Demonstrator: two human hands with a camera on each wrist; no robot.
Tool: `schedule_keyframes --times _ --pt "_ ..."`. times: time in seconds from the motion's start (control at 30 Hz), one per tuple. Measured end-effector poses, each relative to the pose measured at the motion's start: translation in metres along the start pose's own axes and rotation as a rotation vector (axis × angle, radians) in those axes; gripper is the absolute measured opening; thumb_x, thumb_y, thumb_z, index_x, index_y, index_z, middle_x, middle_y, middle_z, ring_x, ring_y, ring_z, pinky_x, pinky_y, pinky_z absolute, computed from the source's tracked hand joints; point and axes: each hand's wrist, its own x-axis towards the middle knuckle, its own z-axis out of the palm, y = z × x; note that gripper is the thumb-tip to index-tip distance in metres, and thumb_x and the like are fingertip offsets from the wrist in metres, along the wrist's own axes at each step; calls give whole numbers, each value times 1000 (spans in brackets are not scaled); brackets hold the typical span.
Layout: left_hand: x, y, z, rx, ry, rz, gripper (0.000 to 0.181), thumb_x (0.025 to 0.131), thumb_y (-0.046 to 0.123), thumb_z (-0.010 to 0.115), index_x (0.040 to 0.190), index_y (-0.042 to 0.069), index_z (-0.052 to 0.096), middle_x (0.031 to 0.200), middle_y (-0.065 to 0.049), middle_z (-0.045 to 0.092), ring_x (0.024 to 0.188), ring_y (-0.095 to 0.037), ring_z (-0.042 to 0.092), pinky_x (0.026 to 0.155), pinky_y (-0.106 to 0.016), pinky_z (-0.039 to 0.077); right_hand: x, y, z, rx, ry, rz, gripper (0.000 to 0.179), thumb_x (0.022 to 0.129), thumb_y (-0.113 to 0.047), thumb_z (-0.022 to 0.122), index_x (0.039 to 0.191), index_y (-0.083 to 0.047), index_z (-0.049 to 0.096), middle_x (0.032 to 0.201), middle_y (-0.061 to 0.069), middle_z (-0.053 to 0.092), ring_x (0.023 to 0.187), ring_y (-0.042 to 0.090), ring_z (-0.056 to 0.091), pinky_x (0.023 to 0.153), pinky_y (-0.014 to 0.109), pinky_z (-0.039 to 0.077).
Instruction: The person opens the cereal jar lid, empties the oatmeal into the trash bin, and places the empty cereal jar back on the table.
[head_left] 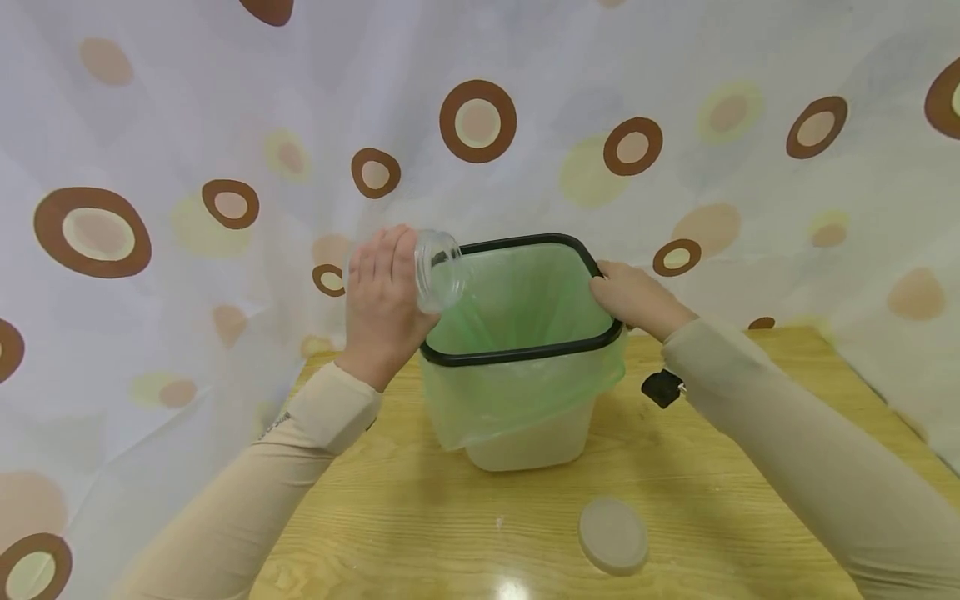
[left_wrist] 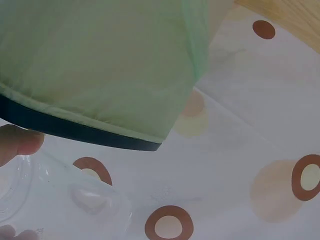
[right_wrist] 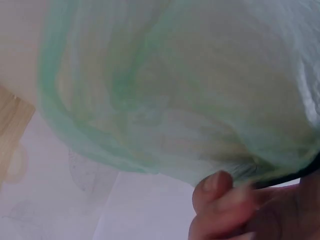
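Observation:
My left hand [head_left: 382, 308] grips a clear jar [head_left: 441, 271], which lies tipped sideways with its mouth over the left side of the bin's opening. In the left wrist view the clear jar [left_wrist: 95, 205] shows below the black rim, with a thumb beside it. A whitish trash bin [head_left: 528, 446] stands upright on the table, lined with a green plastic bag [head_left: 517, 400] folded over its outside. My right hand [head_left: 636, 296] holds the bin's black rim [head_left: 525, 354] at the right. Fingers [right_wrist: 220, 187] press against the bag there in the right wrist view.
A round beige lid [head_left: 612, 536] lies flat on the wooden table [head_left: 420, 533], in front of the bin. Patterned cloth [head_left: 555, 183] with brown rings hangs behind and along the sides. A small black piece [head_left: 663, 388] sticks out by the right sleeve.

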Motion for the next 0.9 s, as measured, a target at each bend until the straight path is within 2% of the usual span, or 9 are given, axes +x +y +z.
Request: schedule_keyframes --times 0.07,0.1,0.17,0.23,0.37,0.53,0.67,0.9 --pt "-5 -1 -3 -15 23 -23 79 62 10 84 127 -6 42 122 -24 52 113 -41 49 98 -51 38 -2 2 0 -24 25 -19 53 99 -23 20 142 0 40 119 26 53 82 32 57 72 45 47" --pt "-6 -1 -5 -25 32 -34 79 63 11 84 127 -7 42 121 -25 52 112 -41 49 99 -50 38 -3 3 0 -40 38 -26 53 100 -25 19 141 -1 43 126 27 52 96 37 57 80 50 46" --pt "-9 -2 -9 -47 46 -58 80 63 12 84 128 -8 42 121 -25 52 112 -42 49 99 -50 37 -6 5 0 -68 63 -33 55 102 -28 17 144 -1 42 139 27 46 120 45 48 95 57 39" --pt "-10 -2 -12 -69 62 -88 77 65 13 83 127 -8 42 121 -26 52 112 -41 49 99 -49 37 -8 7 0 -83 80 -32 57 103 -30 15 149 -2 35 148 27 36 134 46 34 105 60 29" --pt "-16 -1 -19 -126 96 -195 75 67 15 80 128 -8 43 121 -26 52 114 -40 49 101 -48 36 -12 10 1 -86 92 -31 59 103 -30 14 150 1 30 151 27 31 137 47 28 107 61 24" --pt "-25 2 -24 -178 110 -350 85 63 16 84 132 -8 41 126 -26 52 116 -42 47 103 -52 34 -17 17 1 -76 89 -34 60 103 -31 15 150 4 28 151 30 28 136 49 27 106 62 25" --pt "-30 3 -25 -204 105 -395 89 61 15 86 134 -7 40 127 -25 51 117 -41 47 103 -52 33 -20 21 2 -56 110 -37 60 103 -32 16 150 3 28 150 29 30 135 49 28 106 62 25" --pt "-39 5 -27 -268 157 -480 77 65 18 84 128 -5 46 118 -22 55 109 -38 51 97 -49 38 -23 24 2 -21 151 -69 62 104 -36 18 149 4 29 149 29 32 133 48 33 106 61 27"
